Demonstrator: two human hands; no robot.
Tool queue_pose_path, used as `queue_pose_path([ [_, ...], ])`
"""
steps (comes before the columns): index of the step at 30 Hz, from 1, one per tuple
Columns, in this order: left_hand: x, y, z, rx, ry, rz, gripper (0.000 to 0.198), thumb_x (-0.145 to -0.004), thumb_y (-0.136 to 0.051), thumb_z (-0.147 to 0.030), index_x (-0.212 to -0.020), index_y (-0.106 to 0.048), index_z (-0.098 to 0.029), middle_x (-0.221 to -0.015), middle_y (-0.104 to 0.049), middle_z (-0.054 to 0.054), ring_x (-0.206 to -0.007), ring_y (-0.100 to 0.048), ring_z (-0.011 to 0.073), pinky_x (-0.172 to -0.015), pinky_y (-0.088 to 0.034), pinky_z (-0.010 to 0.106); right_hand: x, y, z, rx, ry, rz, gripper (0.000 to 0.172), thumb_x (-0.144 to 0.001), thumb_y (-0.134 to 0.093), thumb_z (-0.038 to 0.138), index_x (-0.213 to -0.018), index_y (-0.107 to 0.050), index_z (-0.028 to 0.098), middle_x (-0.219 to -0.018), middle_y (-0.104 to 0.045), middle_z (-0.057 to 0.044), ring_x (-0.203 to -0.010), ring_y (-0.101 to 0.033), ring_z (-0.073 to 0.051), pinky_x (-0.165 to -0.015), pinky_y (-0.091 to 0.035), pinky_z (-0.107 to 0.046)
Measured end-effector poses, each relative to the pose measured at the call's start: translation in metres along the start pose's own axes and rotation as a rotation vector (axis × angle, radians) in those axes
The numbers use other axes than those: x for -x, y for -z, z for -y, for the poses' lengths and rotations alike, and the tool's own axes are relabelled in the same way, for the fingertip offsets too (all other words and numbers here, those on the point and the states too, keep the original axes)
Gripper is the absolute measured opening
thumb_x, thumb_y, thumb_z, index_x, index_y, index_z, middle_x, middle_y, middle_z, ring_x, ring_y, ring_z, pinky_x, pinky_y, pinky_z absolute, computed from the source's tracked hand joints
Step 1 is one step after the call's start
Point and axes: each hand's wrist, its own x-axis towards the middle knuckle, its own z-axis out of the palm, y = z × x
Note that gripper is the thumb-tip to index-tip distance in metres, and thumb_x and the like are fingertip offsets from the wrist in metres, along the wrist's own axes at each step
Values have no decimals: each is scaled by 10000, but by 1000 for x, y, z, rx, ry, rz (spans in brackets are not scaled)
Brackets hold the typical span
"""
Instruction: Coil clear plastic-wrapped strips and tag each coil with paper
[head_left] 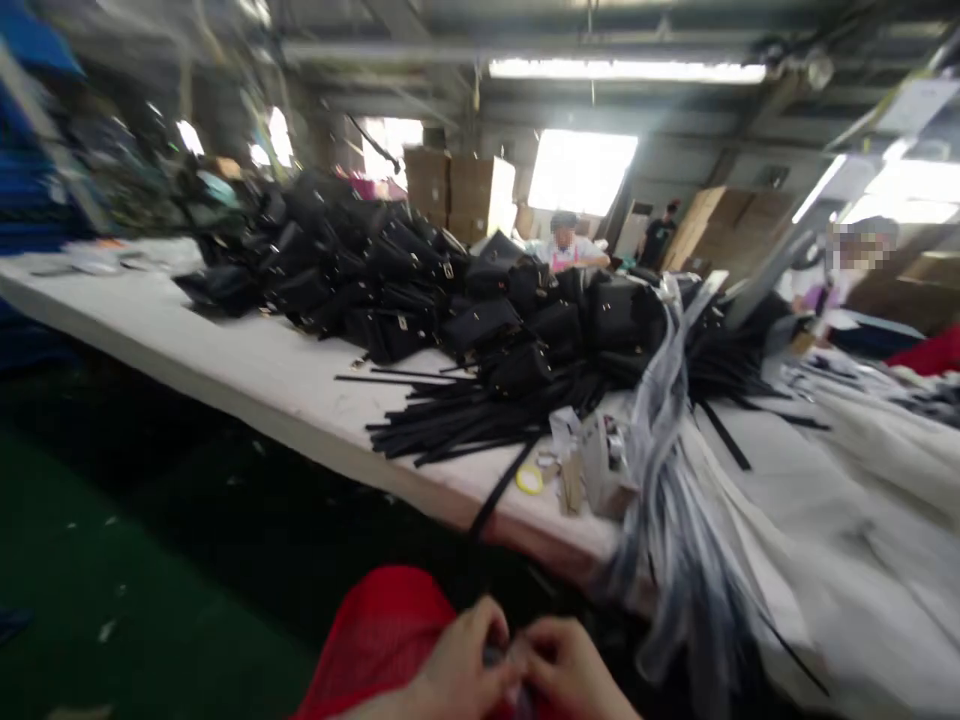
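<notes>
My left hand (465, 665) and my right hand (566, 670) meet at the bottom edge of the view, fingers curled together around a small dark item I cannot make out. Under them lies red fabric (379, 635). Above and ahead stands a long white table (247, 365) heaped with black bags (390, 270). A bundle of black straps (465, 420) fans out in front of the heap, one strap hanging over the table edge. The picture is smeared by motion.
A roll of yellow tape (529, 479) and small boxes (592, 460) sit near the table edge. Clear plastic sleeves (667, 470) and white cloth (847, 500) drape at right. Two people (570, 243) work behind. Cardboard boxes (457, 195) stand at the back. The floor (112, 560) is green.
</notes>
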Motion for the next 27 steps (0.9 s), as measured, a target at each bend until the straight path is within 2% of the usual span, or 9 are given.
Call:
queue_pose_path([
  [2,10,-9,-4,-74,32,-80,312,-812,-609,-444,-989,-609,-187,-959,-674,84,-918,-619,256,-802,-470,380,16,1,0,-55,-37,26,155,-779,-630,275,-731,-765,216,-707,-709,-37,-709,-659,-224,-631,-500,-334],
  [5,5,-5,-8,-73,93,129,323,-700,-692,-378,-920,-651,-146,-863,-686,58,-812,-627,228,-690,-452,298,20,6,6,5,3,0,149,-784,-635,256,-800,-774,204,-759,-729,-43,-704,-653,-195,-656,-487,-296],
  [8,-2,5,-8,76,168,248,322,-647,-716,-398,-810,-664,-126,-715,-655,20,-681,-604,190,-590,-426,258,24,10,14,233,193,-2,216,-848,-565,207,-933,-762,226,-839,-722,-52,-770,-643,-189,-737,-498,-311],
  [13,-1,17,-8,526,198,110,359,-600,-739,-263,-927,-688,-124,-918,-721,73,-832,-664,221,-727,-512,303,42,8,23,553,457,57,567,-874,-510,221,-1425,-425,117,-1317,-550,-160,-1216,-483,-265,-1052,-406,-433],
  [16,-6,21,-15,608,178,11,355,-620,-730,-269,-950,-703,-140,-992,-725,92,-881,-667,233,-760,-519,320,48,7,28,580,440,-18,653,-853,-517,198,-1471,-324,109,-1398,-466,-181,-1307,-393,-286,-1112,-341,-474],
  [19,-16,24,-26,630,200,125,377,-624,-756,-327,-936,-702,-122,-894,-723,76,-799,-653,208,-725,-501,298,41,19,31,480,467,-50,652,-834,-536,192,-1458,-349,166,-1360,-500,-145,-1262,-442,-263,-1077,-385,-450],
  [21,-21,24,-28,604,190,159,430,-627,-759,-379,-957,-695,-111,-849,-716,69,-738,-636,192,-670,-479,278,25,41,28,406,464,-170,526,-846,-545,214,-1367,-478,192,-1257,-576,-116,-1164,-517,-238,-1020,-431,-401],
  [23,-25,22,-23,582,187,166,497,-614,-765,-423,-992,-686,-111,-866,-716,78,-716,-627,190,-626,-458,265,0,76,20,338,384,-423,360,-873,-519,232,-1221,-599,180,-1131,-634,-110,-1045,-572,-219,-946,-461,-363],
  [27,-27,9,1,572,173,182,569,-601,-760,-499,-1012,-687,-112,-880,-715,100,-662,-604,179,-576,-435,256,-61,158,-2,104,-2,-849,248,-857,-529,277,-1011,-686,161,-1048,-653,-102,-973,-575,-208,-888,-444,-318],
])
